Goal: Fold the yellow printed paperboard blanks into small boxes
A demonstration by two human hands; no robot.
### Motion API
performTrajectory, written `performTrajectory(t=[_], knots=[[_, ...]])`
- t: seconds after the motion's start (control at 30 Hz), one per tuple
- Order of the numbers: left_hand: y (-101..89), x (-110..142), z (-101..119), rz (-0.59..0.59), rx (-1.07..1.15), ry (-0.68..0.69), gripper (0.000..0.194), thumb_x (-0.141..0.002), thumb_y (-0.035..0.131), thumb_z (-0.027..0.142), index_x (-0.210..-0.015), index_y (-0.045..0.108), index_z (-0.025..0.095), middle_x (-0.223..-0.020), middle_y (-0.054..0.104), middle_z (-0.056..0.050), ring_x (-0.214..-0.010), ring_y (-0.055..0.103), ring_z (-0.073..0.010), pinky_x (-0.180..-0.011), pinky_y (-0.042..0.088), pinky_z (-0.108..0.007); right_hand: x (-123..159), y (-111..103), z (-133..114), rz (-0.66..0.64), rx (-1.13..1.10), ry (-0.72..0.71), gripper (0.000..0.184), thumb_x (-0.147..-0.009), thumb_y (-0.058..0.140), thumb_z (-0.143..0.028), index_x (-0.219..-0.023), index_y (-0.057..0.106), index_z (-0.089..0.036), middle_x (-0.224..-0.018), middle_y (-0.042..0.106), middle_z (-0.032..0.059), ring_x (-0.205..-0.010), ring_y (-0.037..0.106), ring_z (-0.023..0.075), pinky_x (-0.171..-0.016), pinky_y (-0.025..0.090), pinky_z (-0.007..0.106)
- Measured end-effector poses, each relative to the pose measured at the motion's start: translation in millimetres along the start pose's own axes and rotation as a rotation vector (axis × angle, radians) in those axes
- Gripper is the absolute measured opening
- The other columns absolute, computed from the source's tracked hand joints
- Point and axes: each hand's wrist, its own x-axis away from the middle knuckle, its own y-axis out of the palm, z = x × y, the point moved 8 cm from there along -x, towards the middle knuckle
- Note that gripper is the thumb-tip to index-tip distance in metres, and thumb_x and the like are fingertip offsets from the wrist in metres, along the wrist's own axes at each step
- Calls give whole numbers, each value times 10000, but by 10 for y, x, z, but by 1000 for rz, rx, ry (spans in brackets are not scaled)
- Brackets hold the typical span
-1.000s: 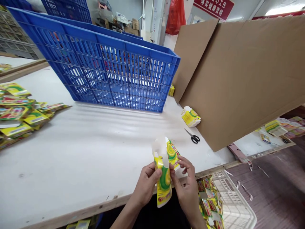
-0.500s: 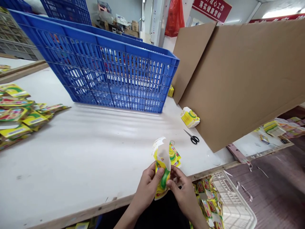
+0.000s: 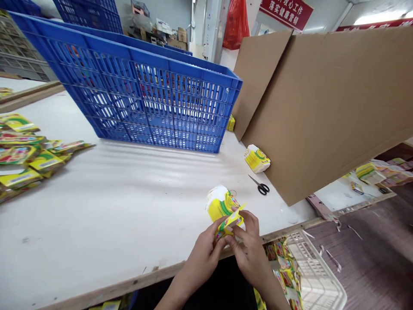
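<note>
A small yellow-and-green printed carton is gripped between both hands above the table's front edge. My left hand closes on its left end, with the thumb low near the middle. On the opposite end, my right hand has its fingers wrapped round the carton. One yellow flap stands out at the upper right; the palms hide much of the rest. Just beyond the hands lies a stack of flat yellow cartons with white edges, partly covered by the fingers.
Black scissors lie right of the stack, near another carton bundle by a large cardboard sheet. A blue crate stands behind. Filled packets pile up at left. A white basket sits below the table's edge.
The flat carton that stood upright in my hands is now tilted sideways and folded into a narrow form. Both hands have turned inward around it, exposing more of the stack behind.
</note>
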Motion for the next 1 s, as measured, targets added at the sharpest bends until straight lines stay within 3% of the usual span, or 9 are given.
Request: performTrajectory(t=[0.17, 0.37, 0.47, 0.57, 0.67, 0.73, 0.8, 0.9, 1.0], knots=[[54, 40, 28, -88, -21, 22, 494, -912, 508, 326, -1392, 445, 226, -1326, 585, -130, -1144, 570, -285, -1042, 389, -429, 29, 32, 111, 6, -146, 86, 187, -872, 593, -306, -965, 754, -279, -1304, 511, 102, -1245, 407, 309, -1020, 393, 474], [124, 82, -71, -171, 97, 9, 536, -882, 564, 331, -1394, 445, 228, -1401, 521, -119, -1321, 427, -302, -1108, 323, -424, 40, 68, 135, -27, -193, 158, 182, -867, 594, -338, -851, 756, -257, -1340, 478, 92, -1274, 396, 301, -1024, 382, 443], [124, 85, -60, -176, 151, 4, 501, -881, 571, 338, -1360, 485, 219, -1368, 550, -108, -1268, 472, -284, -1095, 342, -400, 25, 59, 131, -18, -207, 163, 197, -875, 584, -348, -849, 752, -248, -1331, 483, 94, -1241, 440, 292, -1010, 397, 420], [74, 69, -37, -106, 128, -9, 426, -905, 533, 353, -1306, 536, 210, -1252, 627, -109, -1116, 563, -262, -1019, 414, -365, 31, 76, 127, -16, -214, 170, 218, -892, 562, -346, -839, 743, -238, -1308, 500, 97, -1213, 478, 280, -996, 409, 393], [32, 44, -28, -37, 114, -12, 399, -910, 518, 372, -1258, 572, 182, -1107, 686, -103, -955, 609, -244, -904, 477, -336, 66, 55, 124, 67, -250, 154, 206, -896, 560, -336, -1020, 702, -252, -1249, 555, 97, -1210, 490, 266, -976, 423, 376], [9, 27, -44, 5, 165, -15, 379, -896, 540, 371, -1205, 604, 162, -1031, 705, -95, -924, 618, -245, -869, 490, -328, 107, 17, 163, 167, -289, 173, 371, -880, 590, -342, -1240, 581, -254, -1231, 583, 97, -1185, 515, 258, -956, 438, 377], [-18, 16, -88, 58, 242, -35, 349, -875, 569, 366, -1139, 632, 147, -976, 715, -88, -928, 626, -253, -849, 500, -323, 143, 33, 214, 195, -309, 213, 460, -854, 627, -360, -1287, 539, -232, -1175, 627, 96, -1105, 567, 254, -911, 464, 366], [-33, 17, -154, 112, 276, -67, 296, -858, 589, 359, -1053, 645, 144, -919, 719, -76, -886, 645, -246, -787, 517, -302, 159, 137, 237, 110, -298, 241, 243, -863, 612, -366, -1029, 691, -208, -972, 688, 73, -914, 620, 229, -809, 491, 320], [-53, 29, -164, 143, 211, -68, 266, -858, 589, 361, -1038, 611, 167, -913, 716, -64, -827, 656, -219, -747, 520, -285, 169, 125, 249, 154, -283, 255, 204, -870, 601, -357, -772, 692, -203, -790, 660, 43, -786, 593, 198, -729, 478, 284]])
